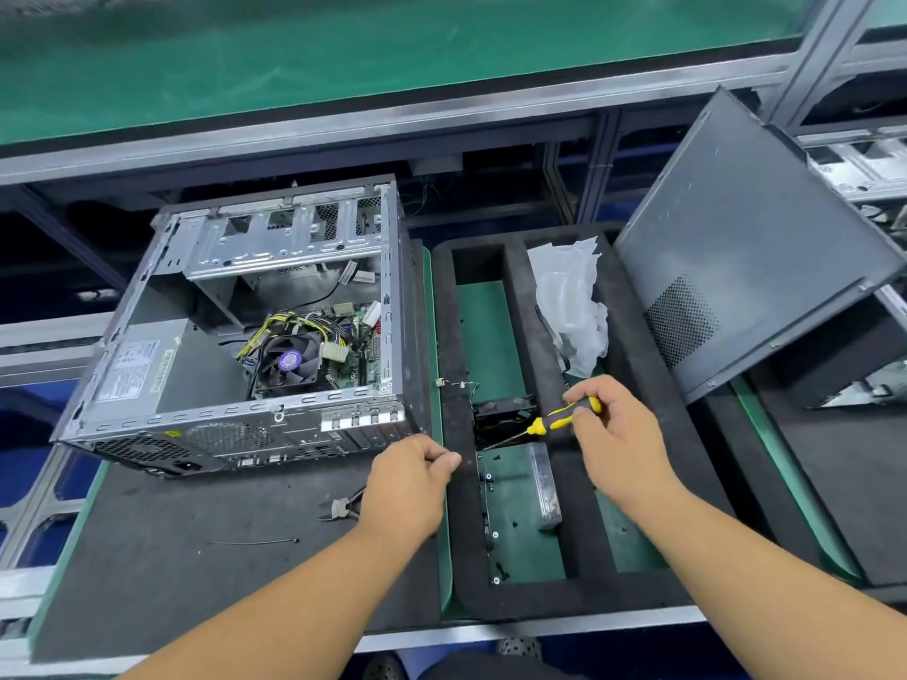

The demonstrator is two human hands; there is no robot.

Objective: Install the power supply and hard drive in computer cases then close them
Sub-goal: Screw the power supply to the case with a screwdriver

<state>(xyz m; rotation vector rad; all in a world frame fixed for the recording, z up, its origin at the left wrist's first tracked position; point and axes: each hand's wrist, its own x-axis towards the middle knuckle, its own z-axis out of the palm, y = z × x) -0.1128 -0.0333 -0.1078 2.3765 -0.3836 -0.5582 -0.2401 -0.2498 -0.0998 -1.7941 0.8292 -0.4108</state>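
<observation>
So the open computer case sits on its side on the dark mat, left half of the bench, with its back panel facing the person and its right edge running right along the foam tray, basically touching it. There's a decent patch of bare mat in front of the case, with just one pair of side cutters and one loose zip tie lying on it. The power supply is already sitting inside the case at the near-left corner, and one CPU fan shows with a bundle of cables around it. The side panel is off, propped at a tilt on the right, its lower edge hanging over the tray's right side. Left hand hovers just off the case's near-right corner, fingers curled in and thumb against the forefinger like it's pinching something tiny, but I can't tell what, if anything. Right hand grips one yellow-and-black screwdriver by the handle, tip pointing left and down over the tray's middle slot, where one black fan sits. Below it lies one flat silvery drive-looking block with a few small screws scattered beside it. One crumpled plastic bag fills the right slot. The hands are well apart.
</observation>
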